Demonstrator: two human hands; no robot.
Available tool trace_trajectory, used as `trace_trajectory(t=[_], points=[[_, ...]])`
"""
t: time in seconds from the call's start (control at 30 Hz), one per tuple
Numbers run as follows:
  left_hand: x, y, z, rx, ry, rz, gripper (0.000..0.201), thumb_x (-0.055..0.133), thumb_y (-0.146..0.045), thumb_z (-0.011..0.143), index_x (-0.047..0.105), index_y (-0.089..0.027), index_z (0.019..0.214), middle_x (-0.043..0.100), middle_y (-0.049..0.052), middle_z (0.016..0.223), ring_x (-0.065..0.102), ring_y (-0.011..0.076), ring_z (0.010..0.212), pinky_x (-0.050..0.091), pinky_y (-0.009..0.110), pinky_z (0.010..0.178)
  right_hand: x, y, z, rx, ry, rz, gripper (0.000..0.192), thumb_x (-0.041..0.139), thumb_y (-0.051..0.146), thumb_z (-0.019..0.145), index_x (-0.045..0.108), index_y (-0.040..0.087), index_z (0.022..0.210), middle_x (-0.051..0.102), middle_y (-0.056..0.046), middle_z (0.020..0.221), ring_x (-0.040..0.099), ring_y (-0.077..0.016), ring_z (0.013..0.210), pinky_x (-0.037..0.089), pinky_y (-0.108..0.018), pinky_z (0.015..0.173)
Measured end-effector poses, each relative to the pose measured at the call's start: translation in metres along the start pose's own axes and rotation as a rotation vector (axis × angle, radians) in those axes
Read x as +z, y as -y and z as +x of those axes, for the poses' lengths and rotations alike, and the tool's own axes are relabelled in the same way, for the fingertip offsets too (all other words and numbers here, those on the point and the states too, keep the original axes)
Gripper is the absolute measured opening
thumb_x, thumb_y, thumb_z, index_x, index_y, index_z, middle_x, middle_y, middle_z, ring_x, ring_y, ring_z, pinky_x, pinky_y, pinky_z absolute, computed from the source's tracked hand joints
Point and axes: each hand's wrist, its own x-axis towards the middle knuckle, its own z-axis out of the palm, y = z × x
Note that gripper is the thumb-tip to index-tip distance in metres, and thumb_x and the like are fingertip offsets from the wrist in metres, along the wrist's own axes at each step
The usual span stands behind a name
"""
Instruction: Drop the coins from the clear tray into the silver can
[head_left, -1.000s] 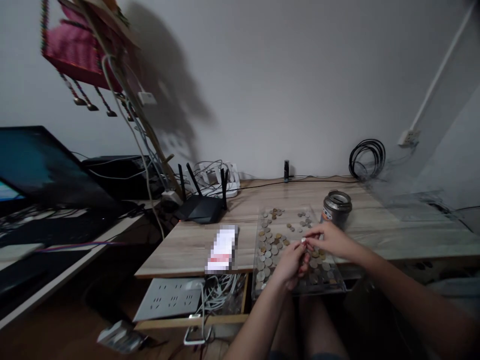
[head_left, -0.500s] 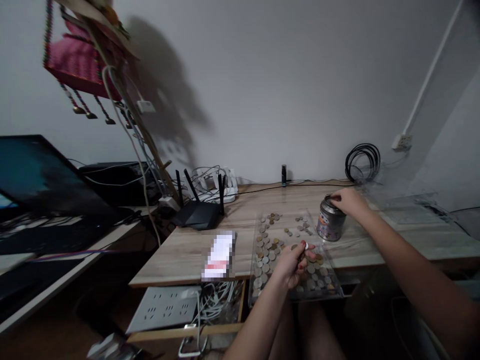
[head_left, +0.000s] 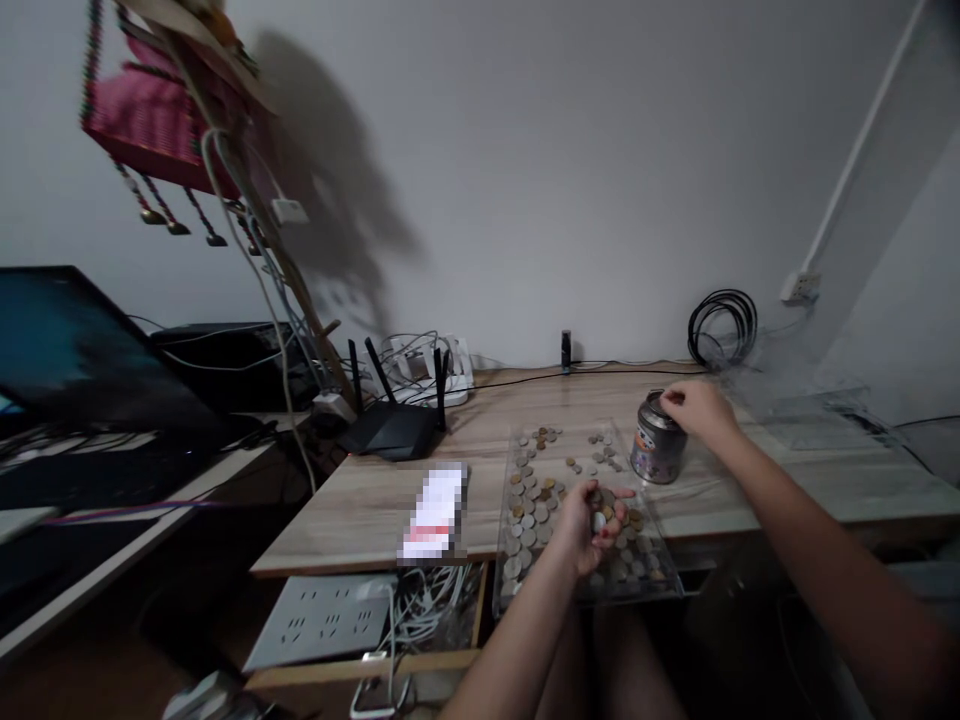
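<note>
While the left hand [head_left: 589, 525] is hovering over the clear tray [head_left: 517, 585] at the near edge of the tabletop [head_left: 375, 505], its grip is curling loosely around a few coins [head_left: 598, 521], fingers half bent with the palm turned up. More loose coins [head_left: 534, 500] are lying scattered across the tray just beside and beyond that hand. Well to the right, the right hand [head_left: 694, 408] is resting its fingertips on the top of the metal tin [head_left: 654, 450], which is standing upright just beside the tray's far right corner; whether that grip is pinching a coin cannot be told. A black router [head_left: 390, 425] is sitting farther left.
</note>
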Motion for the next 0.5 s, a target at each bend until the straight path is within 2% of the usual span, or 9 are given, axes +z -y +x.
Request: trace_trajectory(t=[0.1, 0.17, 0.2, 0.27, 0.3, 0.4, 0.43, 0.5], points=[[0.001, -0.001, -0.002, 0.012, 0.019, 0.014, 0.055, 0.019, -0.040, 0.091, 0.060, -0.005, 0.084, 0.047, 0.001, 0.051, 0.025, 0.0021, 0.030, 0.007, 0.012, 0.029, -0.006, -0.017, 0.026, 0.093, 0.108, -0.194, 0.019, 0.056, 0.029, 0.071, 0.072, 0.019, 0.074, 0.069, -0.009, 0.081, 0.060, -0.0193, 0.073, 0.036, -0.026, 0.059], [0.001, -0.001, -0.003, 0.020, 0.034, 0.026, 0.056, 0.020, -0.044, 0.092, 0.061, -0.006, 0.085, 0.048, 0.001, 0.052, 0.024, 0.0015, 0.030, 0.007, 0.012, 0.030, -0.006, -0.015, 0.026, 0.098, 0.139, -0.257, 0.020, 0.056, 0.031, 0.073, 0.073, 0.020, 0.077, 0.069, -0.010, 0.082, 0.060, -0.0207, 0.076, 0.035, -0.027, 0.059], [0.001, -0.001, -0.003, 0.018, 0.035, 0.030, 0.057, 0.020, -0.045, 0.092, 0.061, -0.006, 0.086, 0.049, 0.001, 0.053, 0.025, 0.0013, 0.029, 0.008, 0.012, 0.030, -0.005, -0.010, 0.021, 0.078, 0.109, -0.267, 0.023, 0.055, 0.032, 0.075, 0.073, 0.020, 0.081, 0.068, -0.010, 0.085, 0.060, -0.0214, 0.078, 0.036, -0.027, 0.060], [0.002, -0.001, -0.003, 0.015, 0.026, 0.041, 0.058, 0.019, -0.048, 0.092, 0.061, -0.007, 0.086, 0.050, 0.001, 0.053, 0.025, 0.0012, 0.029, 0.008, 0.012, 0.030, -0.003, 0.006, 0.001, -0.046, 0.054, -0.198, 0.027, 0.051, 0.034, 0.080, 0.072, 0.020, 0.089, 0.067, -0.010, 0.090, 0.059, -0.0211, 0.082, 0.037, -0.027, 0.062], [0.003, -0.001, -0.003, 0.020, 0.017, 0.046, 0.059, 0.018, -0.048, 0.092, 0.060, -0.008, 0.086, 0.051, 0.002, 0.053, 0.025, 0.0014, 0.028, 0.008, 0.012, 0.030, -0.002, 0.016, -0.012, -0.150, 0.080, -0.117, 0.028, 0.049, 0.034, 0.081, 0.071, 0.020, 0.092, 0.067, -0.010, 0.090, 0.058, -0.0198, 0.082, 0.037, -0.027, 0.064], [0.005, 0.000, -0.002, 0.040, -0.030, 0.073, 0.061, 0.014, -0.051, 0.092, 0.059, -0.010, 0.082, 0.052, 0.002, 0.050, 0.025, 0.0022, 0.027, 0.008, 0.013, 0.030, 0.006, 0.044, -0.054, -0.435, 0.318, 0.145, 0.021, 0.054, 0.030, 0.078, 0.071, 0.020, 0.085, 0.066, -0.006, 0.083, 0.057, -0.0155, 0.074, 0.038, -0.024, 0.063], [0.006, 0.001, -0.001, 0.046, -0.047, 0.081, 0.061, 0.015, -0.051, 0.092, 0.058, -0.011, 0.080, 0.052, 0.002, 0.049, 0.026, 0.0024, 0.027, 0.008, 0.014, 0.030, 0.009, 0.051, -0.066, -0.470, 0.372, 0.190, 0.017, 0.056, 0.027, 0.076, 0.070, 0.020, 0.080, 0.065, -0.005, 0.081, 0.056, -0.0148, 0.071, 0.038, -0.024, 0.063], [0.007, 0.003, 0.001, 0.051, -0.063, 0.083, 0.060, 0.017, -0.053, 0.091, 0.058, -0.011, 0.078, 0.052, 0.002, 0.048, 0.027, 0.0028, 0.027, 0.008, 0.014, 0.030, 0.017, 0.061, -0.083, -0.452, 0.373, 0.224, 0.010, 0.058, 0.019, 0.072, 0.068, 0.018, 0.073, 0.064, -0.004, 0.079, 0.055, -0.0143, 0.070, 0.038, -0.024, 0.063]])
